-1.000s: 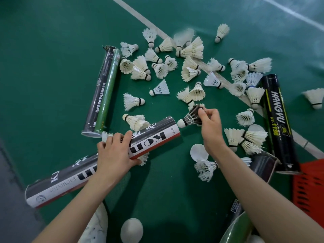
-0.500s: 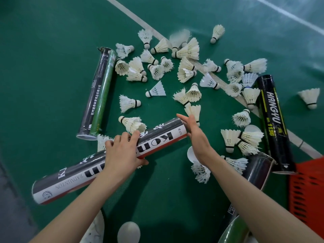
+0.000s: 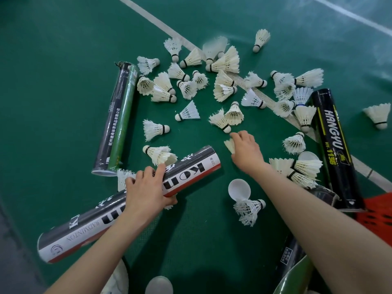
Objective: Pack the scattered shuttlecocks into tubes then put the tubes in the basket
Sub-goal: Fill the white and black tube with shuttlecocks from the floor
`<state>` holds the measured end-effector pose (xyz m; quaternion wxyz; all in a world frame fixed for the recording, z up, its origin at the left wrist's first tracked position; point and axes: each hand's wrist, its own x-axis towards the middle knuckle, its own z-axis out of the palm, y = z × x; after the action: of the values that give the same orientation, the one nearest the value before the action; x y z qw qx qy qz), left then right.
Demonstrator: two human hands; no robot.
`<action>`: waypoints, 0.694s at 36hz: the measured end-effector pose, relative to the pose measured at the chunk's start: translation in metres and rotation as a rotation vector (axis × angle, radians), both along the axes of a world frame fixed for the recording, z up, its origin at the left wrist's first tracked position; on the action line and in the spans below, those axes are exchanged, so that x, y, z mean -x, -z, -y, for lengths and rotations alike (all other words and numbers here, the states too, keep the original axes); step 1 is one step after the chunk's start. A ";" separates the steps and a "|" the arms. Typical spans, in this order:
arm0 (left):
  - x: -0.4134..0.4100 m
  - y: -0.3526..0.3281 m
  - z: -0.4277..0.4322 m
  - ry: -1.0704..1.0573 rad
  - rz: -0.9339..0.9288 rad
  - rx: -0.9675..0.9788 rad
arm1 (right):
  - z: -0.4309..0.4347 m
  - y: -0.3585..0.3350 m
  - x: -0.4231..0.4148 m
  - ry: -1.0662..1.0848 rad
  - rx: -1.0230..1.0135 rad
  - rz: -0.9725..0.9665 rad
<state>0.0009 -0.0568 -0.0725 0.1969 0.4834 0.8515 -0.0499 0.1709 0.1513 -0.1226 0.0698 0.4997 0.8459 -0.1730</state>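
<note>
Packing step: the left hand [image 3: 146, 194] grips the tube [image 3: 197, 166] at 7 o'clock; the right hand [image 3: 246, 151] curls round 1 shuttlecock [image 3: 229, 145] at 2 o'clock of its mouth. Next, probably: slide it in cork-first. The basket [image 3: 378, 213] sits at 4 o'clock.

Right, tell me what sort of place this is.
Most likely a badminton court: a green sports floor with a white painted line, shuttlecocks scattered across it, and a tube printed BADMINTON.
</note>
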 end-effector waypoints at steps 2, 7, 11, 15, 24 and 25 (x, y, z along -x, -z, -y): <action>0.000 0.000 0.001 -0.002 0.002 0.004 | 0.008 0.003 -0.005 0.018 -0.025 0.006; -0.002 0.000 0.003 0.008 -0.010 0.005 | 0.020 0.004 -0.021 0.090 -0.008 -0.122; -0.006 -0.001 0.004 0.018 -0.019 0.005 | 0.032 -0.016 -0.026 0.354 0.134 -0.579; -0.009 -0.005 0.008 0.024 -0.020 -0.010 | 0.042 -0.034 -0.026 0.405 0.170 -0.763; -0.015 -0.013 0.019 0.016 -0.009 -0.032 | 0.062 -0.050 -0.013 0.376 0.572 -0.877; -0.015 -0.013 0.019 0.013 -0.007 -0.036 | 0.065 -0.051 -0.011 0.367 0.602 -0.887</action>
<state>0.0160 -0.0762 -0.0593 0.1851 0.4924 0.8497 -0.0375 0.1821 0.0866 -0.0719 -0.1840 0.4762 0.6066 -0.6094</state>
